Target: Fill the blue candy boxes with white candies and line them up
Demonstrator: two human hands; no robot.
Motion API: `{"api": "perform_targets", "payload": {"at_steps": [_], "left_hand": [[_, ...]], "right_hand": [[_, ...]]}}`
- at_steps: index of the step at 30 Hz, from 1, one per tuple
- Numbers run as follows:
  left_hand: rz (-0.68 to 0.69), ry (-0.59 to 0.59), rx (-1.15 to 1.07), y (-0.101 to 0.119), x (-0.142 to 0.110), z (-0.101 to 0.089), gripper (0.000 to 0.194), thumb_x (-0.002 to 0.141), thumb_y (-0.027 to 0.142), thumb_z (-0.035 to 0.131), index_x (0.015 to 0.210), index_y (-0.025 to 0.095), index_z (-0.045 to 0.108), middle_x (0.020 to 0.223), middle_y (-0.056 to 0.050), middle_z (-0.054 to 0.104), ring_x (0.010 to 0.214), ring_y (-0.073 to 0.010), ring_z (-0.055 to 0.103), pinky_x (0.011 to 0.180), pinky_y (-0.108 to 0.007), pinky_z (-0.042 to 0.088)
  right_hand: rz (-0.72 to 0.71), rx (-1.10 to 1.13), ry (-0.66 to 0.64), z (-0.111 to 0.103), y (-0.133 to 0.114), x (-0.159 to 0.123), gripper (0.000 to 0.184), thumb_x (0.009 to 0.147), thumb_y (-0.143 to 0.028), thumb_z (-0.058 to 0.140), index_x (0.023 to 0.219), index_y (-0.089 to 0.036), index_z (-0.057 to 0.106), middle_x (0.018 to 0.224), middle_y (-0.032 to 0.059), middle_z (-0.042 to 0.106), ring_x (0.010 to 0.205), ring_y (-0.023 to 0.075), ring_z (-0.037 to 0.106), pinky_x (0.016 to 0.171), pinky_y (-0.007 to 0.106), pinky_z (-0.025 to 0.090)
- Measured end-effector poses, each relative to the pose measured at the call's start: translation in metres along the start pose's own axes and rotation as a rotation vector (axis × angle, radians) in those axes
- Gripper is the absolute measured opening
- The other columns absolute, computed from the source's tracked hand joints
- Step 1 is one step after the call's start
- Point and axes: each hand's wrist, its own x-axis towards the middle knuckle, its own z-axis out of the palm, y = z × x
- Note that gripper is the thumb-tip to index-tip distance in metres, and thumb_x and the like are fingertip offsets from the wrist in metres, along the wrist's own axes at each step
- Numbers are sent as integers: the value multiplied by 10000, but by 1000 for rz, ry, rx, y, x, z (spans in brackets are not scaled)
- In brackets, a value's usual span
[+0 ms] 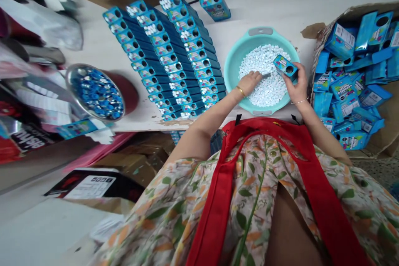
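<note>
A turquoise basin [229,64] full of small white candies [258,60] stands in front of me. My left hand [249,83] is closed over the candies, gripping a thin grey utensil [266,75] whose far end is hard to make out. In my right hand [297,85] is a small blue candy box [284,65], tilted above the candies at the basin's right side. A round dark hole shows in the box's end panel. Fingers and thumb of the right hand wrap around its lower right part.
Left of the basin stand several rows of blue boxes [170,60], many with white candies on top. One blue box [215,5] stands apart behind. A carton [321,45] at right holds jumbled blue boxes. A metal pot [123,91] at left contains blue wrapped pieces.
</note>
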Motion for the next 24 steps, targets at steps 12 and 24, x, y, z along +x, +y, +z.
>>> {"api": "perform_targets", "payload": {"at_steps": [12, 24], "left_hand": [[206, -29, -481, 4, -42, 3, 367, 1009, 295, 616, 1330, 132, 689, 1342, -224, 749, 1148, -288, 714, 1028, -424, 563], [126, 105, 4, 38, -83, -131, 310, 1037, 200, 587, 1308, 165, 734, 1252, -163, 748, 1119, -302, 742, 959, -412, 573]], "right_hand": [[-2, 49, 65, 3, 16, 5, 616, 1026, -740, 641, 1457, -317, 523, 1343, 77, 683, 1270, 298, 742, 1101, 579, 666], [-65, -99, -159, 14, -12, -3, 523, 1072, -657, 509, 1402, -276, 648, 1421, 160, 747, 1376, 383, 705, 1228, 683, 585]]}}
